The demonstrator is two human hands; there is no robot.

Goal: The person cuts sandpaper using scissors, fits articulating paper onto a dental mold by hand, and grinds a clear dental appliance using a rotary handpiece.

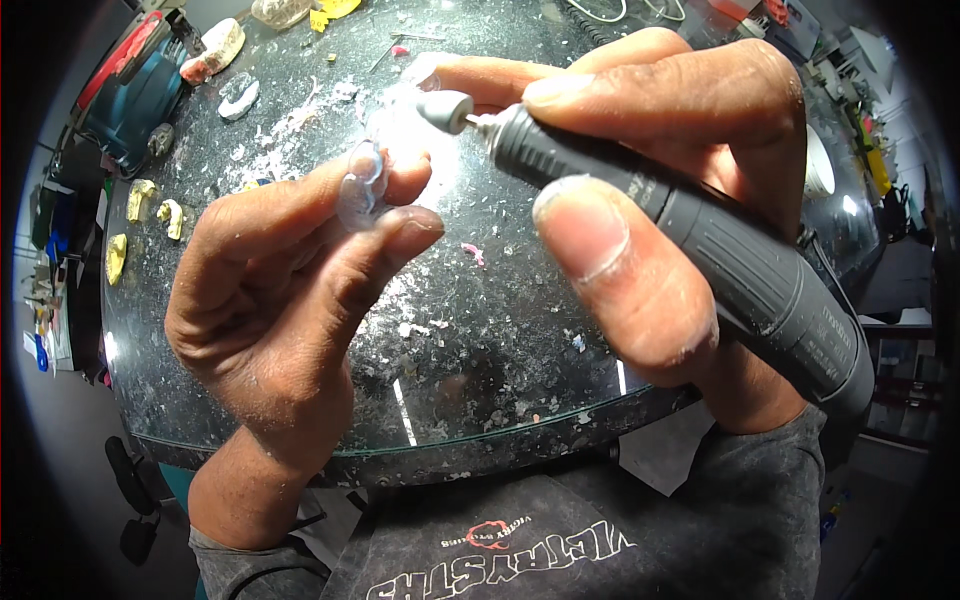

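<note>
Between the thumb and fingers of my left hand [290, 270] is a clear dental aligner [362, 188], its far part washed out by bright light. My right hand [660, 190] grips a black rotary handpiece [745, 250] from both sides. A grey rounded polishing bit [445, 111] sits on a thin metal shank at the handpiece's tip, pointing left. The bit is close to the aligner's far end; glare hides whether they touch. One right fingertip reaches past the bit, near the aligner's far end.
White shavings litter the dark glass-topped table [470, 370]. Yellowish dental pieces [142, 200] lie at the left, with a white arch-shaped piece [238, 97] and a pink-and-white dental model [213, 52] farther back. A teal box-like device [133, 95] stands far left; a white cup [819, 162] is at right.
</note>
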